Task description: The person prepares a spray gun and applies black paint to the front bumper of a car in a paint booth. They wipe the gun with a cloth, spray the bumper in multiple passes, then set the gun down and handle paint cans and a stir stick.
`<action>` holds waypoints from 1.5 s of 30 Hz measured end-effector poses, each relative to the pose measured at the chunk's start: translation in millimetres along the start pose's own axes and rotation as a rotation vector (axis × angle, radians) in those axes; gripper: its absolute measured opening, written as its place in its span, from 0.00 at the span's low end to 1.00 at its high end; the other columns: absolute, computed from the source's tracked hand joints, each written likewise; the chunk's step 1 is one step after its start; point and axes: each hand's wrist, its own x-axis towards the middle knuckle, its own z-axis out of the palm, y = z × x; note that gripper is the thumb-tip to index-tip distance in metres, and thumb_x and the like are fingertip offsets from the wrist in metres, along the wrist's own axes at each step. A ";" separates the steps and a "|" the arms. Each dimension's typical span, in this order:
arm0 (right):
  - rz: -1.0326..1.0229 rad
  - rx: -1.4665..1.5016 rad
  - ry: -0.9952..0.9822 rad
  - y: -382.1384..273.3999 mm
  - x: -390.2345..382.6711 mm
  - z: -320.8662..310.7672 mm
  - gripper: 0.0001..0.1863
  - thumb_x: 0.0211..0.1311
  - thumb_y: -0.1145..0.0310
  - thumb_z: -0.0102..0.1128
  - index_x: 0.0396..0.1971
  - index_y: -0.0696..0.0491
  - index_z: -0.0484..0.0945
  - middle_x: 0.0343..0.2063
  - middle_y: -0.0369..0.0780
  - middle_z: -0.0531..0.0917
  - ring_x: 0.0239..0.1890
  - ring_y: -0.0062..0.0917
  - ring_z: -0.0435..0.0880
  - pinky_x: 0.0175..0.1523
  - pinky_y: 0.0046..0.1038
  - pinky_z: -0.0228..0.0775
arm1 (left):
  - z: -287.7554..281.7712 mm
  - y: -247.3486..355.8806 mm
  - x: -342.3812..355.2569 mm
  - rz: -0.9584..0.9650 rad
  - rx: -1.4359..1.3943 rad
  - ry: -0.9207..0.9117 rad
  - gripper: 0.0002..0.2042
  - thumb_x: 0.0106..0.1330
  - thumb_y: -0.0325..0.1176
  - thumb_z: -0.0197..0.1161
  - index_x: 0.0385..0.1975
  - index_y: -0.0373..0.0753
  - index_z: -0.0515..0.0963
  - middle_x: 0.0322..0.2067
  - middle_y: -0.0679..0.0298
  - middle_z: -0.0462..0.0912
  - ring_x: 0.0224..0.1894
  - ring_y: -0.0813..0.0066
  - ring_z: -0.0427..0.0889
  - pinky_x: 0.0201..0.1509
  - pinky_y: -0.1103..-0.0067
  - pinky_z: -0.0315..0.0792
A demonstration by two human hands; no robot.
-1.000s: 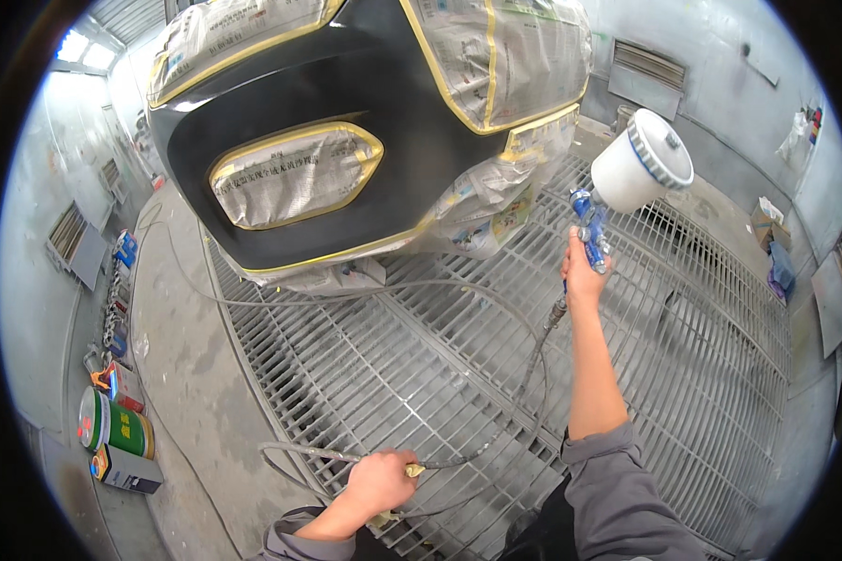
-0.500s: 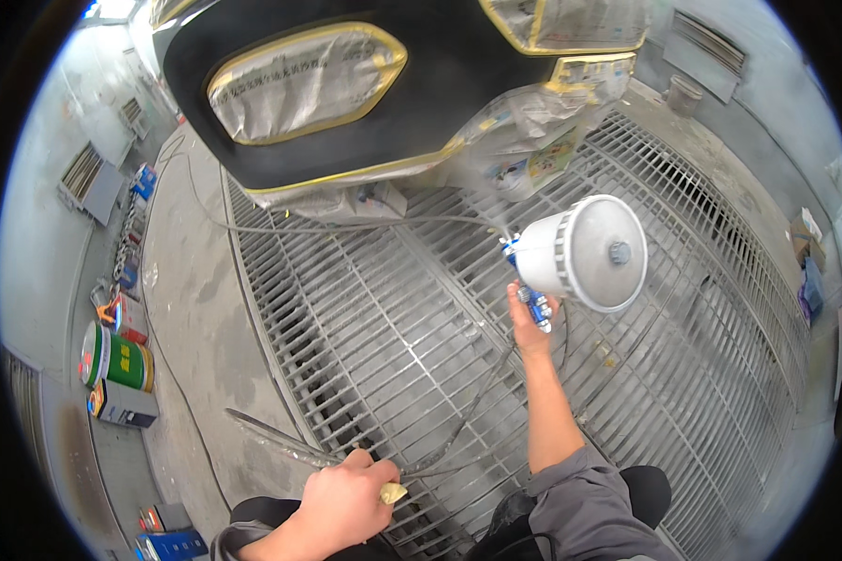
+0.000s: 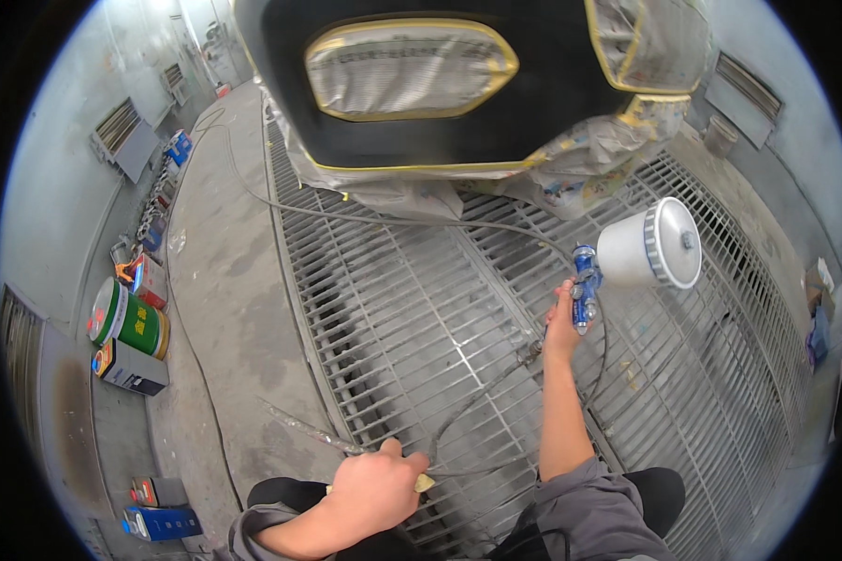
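Note:
My right hand (image 3: 560,327) grips the handle of a blue spray gun (image 3: 585,288), held out over the floor grating. Its large pale grey paint cup (image 3: 631,251) sticks out sideways to the right, with the round lid facing right. An air hose (image 3: 472,400) runs from below the gun back toward my left hand (image 3: 374,496). That hand is closed near my knees around a pale yellow piece of material (image 3: 425,483). A paint-spotted, rod-like length (image 3: 307,427) reaches forward and left from it; whether this is hose or stick I cannot tell.
Ahead hangs a black vehicle panel (image 3: 421,140) with a masked window (image 3: 412,73) and yellow tape edges. Plastic sheeting (image 3: 412,198) drapes under it. Metal grating (image 3: 421,318) covers the floor. Cans, including a green drum (image 3: 131,318), line the left wall. A hose (image 3: 384,221) crosses the grating.
My view has swung left, so the panel sits further right. The spray gun has turned, its cup now pointing more to the right. Mist by the nozzle no longer shows. Both hands keep their grip.

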 end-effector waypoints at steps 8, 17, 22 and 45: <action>-0.155 -0.267 -0.467 45.2 -93.7 106.7 0.11 0.65 0.67 0.71 0.35 0.58 0.79 0.26 0.32 0.80 0.30 0.15 0.72 0.36 0.24 0.66 | 12.3 -90.7 -20.4 -0.038 -0.104 -0.072 0.13 0.56 0.33 0.63 0.41 0.45 0.84 0.35 0.53 0.82 0.33 0.51 0.86 0.35 0.61 0.80; 0.096 -0.133 -0.900 12.2 -163.8 219.9 0.08 0.68 0.68 0.69 0.37 0.53 0.77 0.21 0.30 0.76 0.18 0.11 0.70 0.23 0.18 0.59 | 19.4 -154.1 -35.8 -0.023 -0.311 -0.022 0.11 0.58 0.32 0.61 0.39 0.42 0.84 0.35 0.49 0.84 0.39 0.47 0.86 0.41 0.58 0.81; 0.110 -0.187 -0.727 -21.9 -133.0 211.6 0.09 0.71 0.66 0.65 0.33 0.54 0.78 0.20 0.31 0.75 0.16 0.12 0.70 0.20 0.18 0.59 | 15.3 -158.4 -30.0 -0.003 -0.339 -0.093 0.13 0.59 0.33 0.60 0.42 0.44 0.84 0.39 0.49 0.85 0.42 0.47 0.86 0.44 0.58 0.81; -0.422 -0.153 0.077 -136.4 -43.2 100.0 0.11 0.68 0.65 0.69 0.30 0.51 0.76 0.19 0.29 0.76 0.15 0.09 0.67 0.18 0.19 0.56 | 44.2 -135.7 7.2 0.125 -0.300 -0.082 0.14 0.59 0.36 0.60 0.45 0.49 0.84 0.38 0.51 0.85 0.42 0.47 0.85 0.45 0.58 0.80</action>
